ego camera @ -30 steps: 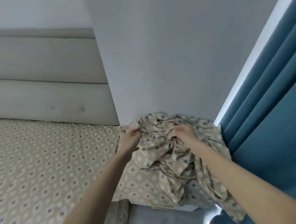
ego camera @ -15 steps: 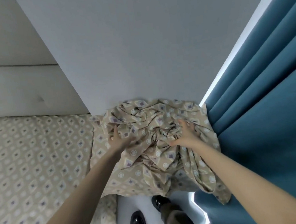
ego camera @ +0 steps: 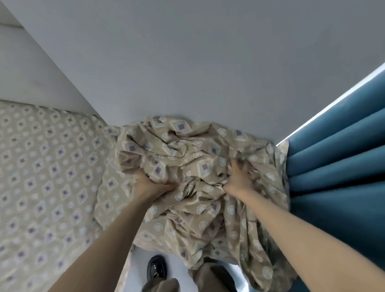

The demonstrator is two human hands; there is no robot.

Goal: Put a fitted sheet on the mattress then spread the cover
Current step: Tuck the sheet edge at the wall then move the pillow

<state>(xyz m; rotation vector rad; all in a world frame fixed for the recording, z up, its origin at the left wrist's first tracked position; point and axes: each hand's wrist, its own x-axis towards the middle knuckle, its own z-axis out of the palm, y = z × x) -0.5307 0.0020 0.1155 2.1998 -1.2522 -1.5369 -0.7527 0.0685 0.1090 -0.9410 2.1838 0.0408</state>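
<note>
A crumpled beige cover (ego camera: pixel 187 155) with a diamond and circle print lies bunched against the grey wall, beside the bed. My left hand (ego camera: pixel 149 185) grips a fold on the bundle's left side. My right hand (ego camera: pixel 240 176) presses into the bundle's right side with fingers dug into the cloth. On the left, the mattress (ego camera: pixel 30 185) wears a fitted sheet in the same print, lying flat. Part of the cover hangs down toward the floor at the lower right.
A grey wall (ego camera: pixel 202 62) rises right behind the bundle. Blue curtains (ego camera: pixel 353 165) hang at the right, touching the cover. A padded pale headboard (ego camera: pixel 14 68) stands at upper left. My legs and a black shoe (ego camera: pixel 156 269) are on the narrow floor strip below.
The view has tilted further down and closer. Both hands have closed deeper into the bundle, gathering more cloth, and my legs and shoe now show more fully.
</note>
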